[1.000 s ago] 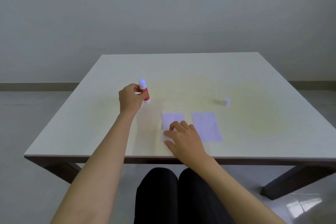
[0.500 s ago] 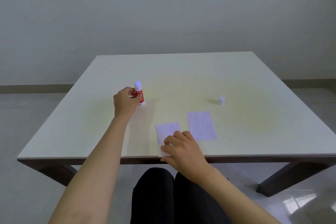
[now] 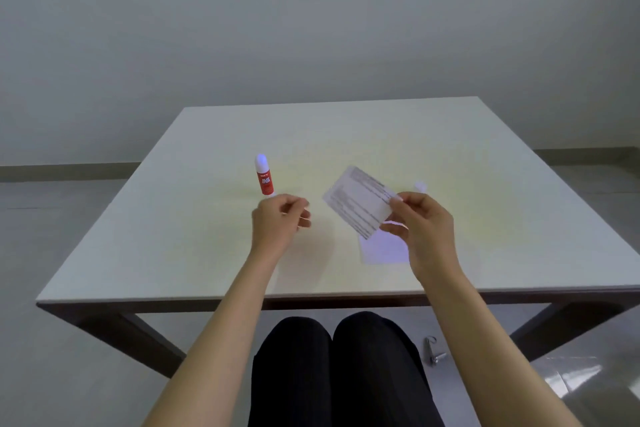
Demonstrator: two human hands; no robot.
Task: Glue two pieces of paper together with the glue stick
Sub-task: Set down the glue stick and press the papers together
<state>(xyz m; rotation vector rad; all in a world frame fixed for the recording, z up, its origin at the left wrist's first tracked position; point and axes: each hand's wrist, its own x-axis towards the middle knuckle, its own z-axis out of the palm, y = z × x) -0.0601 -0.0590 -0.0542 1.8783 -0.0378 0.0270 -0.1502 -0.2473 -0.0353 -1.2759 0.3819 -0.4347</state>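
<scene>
Nearest the worktop's (image 3: 138, 253) front edge, a plain paper piece (image 3: 382, 248) lies flat. Just above it the right hand (image 3: 420, 225) pinches a printed paper piece (image 3: 358, 204), tilted, long axis running toward the far left. The left hand (image 3: 277, 218) is loosely curled, holding nothing. Behind it the glue stick (image 3: 264, 179) stands upright, uncapped tip up; its white cap (image 3: 420, 187) sits further right.

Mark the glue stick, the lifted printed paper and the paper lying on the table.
glue stick (image 3: 266, 181): head view, on the red label.
printed paper (image 3: 358, 203): head view, middle of the printed face.
paper on the table (image 3: 382, 250): head view, on its visible near part.
</scene>
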